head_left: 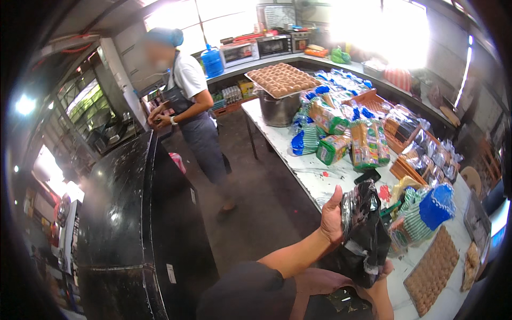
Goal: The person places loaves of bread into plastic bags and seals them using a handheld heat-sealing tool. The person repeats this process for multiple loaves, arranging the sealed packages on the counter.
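Between my hands, over the table's near edge, is a shiny black plastic bag [364, 240], crumpled, with a clear plastic part at its upper left. My left hand [333, 216] grips the upper left side, thumb up, its fingers partly behind the bag. Lower down, my right hand [386, 269] holds the bottom end; most of its fingers are hidden. What the bag contains cannot be seen. Just beyond it lie a green-striped bread bag with a blue top [424, 216] and a dark flat object [368, 176].
The white table [298, 160] carries bagged loaves [368, 141], orange crates [402, 125] and a metal pot [277, 109] under a tray of brown buns [282, 80]. A sheet of buns [433, 272] lies at right. A large black cabinet [122, 213] and an aproned co-worker [194, 106] stand left.
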### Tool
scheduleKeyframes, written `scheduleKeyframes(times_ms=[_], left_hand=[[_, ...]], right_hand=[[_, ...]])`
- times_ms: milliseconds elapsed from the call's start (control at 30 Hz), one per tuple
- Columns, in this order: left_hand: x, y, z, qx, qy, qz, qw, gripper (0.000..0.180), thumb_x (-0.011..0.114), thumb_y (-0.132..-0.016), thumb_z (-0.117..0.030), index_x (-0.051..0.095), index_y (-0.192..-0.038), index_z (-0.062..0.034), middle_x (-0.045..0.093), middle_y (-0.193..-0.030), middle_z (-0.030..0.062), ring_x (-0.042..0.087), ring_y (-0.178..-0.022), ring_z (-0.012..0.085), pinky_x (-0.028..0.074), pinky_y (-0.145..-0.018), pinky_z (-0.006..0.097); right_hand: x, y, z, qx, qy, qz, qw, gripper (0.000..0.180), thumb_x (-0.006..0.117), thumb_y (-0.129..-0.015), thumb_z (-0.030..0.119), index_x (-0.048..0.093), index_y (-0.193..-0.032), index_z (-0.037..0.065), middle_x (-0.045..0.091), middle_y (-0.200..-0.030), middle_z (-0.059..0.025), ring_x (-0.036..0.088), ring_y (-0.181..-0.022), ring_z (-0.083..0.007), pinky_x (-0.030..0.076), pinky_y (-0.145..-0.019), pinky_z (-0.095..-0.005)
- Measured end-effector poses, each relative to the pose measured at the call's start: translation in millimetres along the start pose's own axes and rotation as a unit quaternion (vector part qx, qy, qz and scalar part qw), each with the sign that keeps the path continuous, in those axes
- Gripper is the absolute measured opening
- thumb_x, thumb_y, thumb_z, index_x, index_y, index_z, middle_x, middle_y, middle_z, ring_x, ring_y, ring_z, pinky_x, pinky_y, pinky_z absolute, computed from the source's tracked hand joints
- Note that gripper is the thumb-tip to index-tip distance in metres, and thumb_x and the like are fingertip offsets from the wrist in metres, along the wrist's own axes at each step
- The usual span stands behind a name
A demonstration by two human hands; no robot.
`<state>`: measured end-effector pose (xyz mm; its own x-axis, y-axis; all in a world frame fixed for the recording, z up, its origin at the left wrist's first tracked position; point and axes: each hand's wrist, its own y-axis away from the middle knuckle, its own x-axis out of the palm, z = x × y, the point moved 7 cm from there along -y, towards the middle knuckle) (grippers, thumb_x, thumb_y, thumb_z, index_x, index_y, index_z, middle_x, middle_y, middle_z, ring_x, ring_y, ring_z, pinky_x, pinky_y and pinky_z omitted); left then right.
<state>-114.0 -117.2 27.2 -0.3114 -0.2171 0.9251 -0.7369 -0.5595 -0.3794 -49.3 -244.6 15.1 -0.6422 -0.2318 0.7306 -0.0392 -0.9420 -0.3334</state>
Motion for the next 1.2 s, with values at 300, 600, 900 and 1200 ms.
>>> scheduleKeyframes(times_ms=[300,600,900,1200], left_hand=[[11,61,3,-0.235,-0.046,0.039,0.970,0.055,0.049,-0.094,-0.033,0.048,-0.128,0.0095,0.054,-0.126,0.0246,0.054,-0.116,0.0331,0.045,-0.097,0.046],[-48,66,3,-0.368,-0.440,-0.049,0.818,0.036,0.055,-0.095,-0.026,0.063,-0.109,0.0050,0.068,-0.100,0.0128,0.064,-0.088,0.0213,0.051,-0.082,0.036],[-12,-25,49,-0.158,-0.296,0.022,0.942,0.030,0.052,-0.097,-0.027,0.053,-0.085,0.0013,0.047,-0.079,0.0074,0.048,-0.071,0.0173,0.040,-0.059,0.029],[-13,-71,114,-0.269,-0.508,0.067,0.815,0.012,0.064,-0.086,-0.009,0.060,-0.081,0.0008,0.053,-0.082,0.0041,0.048,-0.074,0.0130,0.036,-0.065,0.026]], right_hand=[[-26,40,62,-0.128,-0.011,0.061,0.990,0.098,0.050,-0.083,0.072,0.027,-0.143,-0.002,0.038,-0.141,-0.0207,0.040,-0.129,-0.0346,0.032,-0.107,-0.0509],[-25,89,21,-0.029,-0.048,-0.018,0.998,0.065,0.041,-0.098,0.054,0.055,-0.120,-0.006,0.065,-0.109,-0.0151,0.063,-0.102,-0.0245,0.051,-0.089,-0.0389],[-17,86,19,0.165,-0.213,-0.074,0.960,0.047,0.042,-0.103,0.027,0.043,-0.136,-0.006,0.056,-0.130,-0.0171,0.059,-0.116,-0.0234,0.045,-0.103,-0.0383],[-74,110,144,-0.040,-0.031,-0.209,0.977,0.031,0.062,-0.090,0.005,0.053,-0.120,0.001,0.061,-0.113,-0.0077,0.060,-0.107,-0.0173,0.047,-0.096,-0.0334]])
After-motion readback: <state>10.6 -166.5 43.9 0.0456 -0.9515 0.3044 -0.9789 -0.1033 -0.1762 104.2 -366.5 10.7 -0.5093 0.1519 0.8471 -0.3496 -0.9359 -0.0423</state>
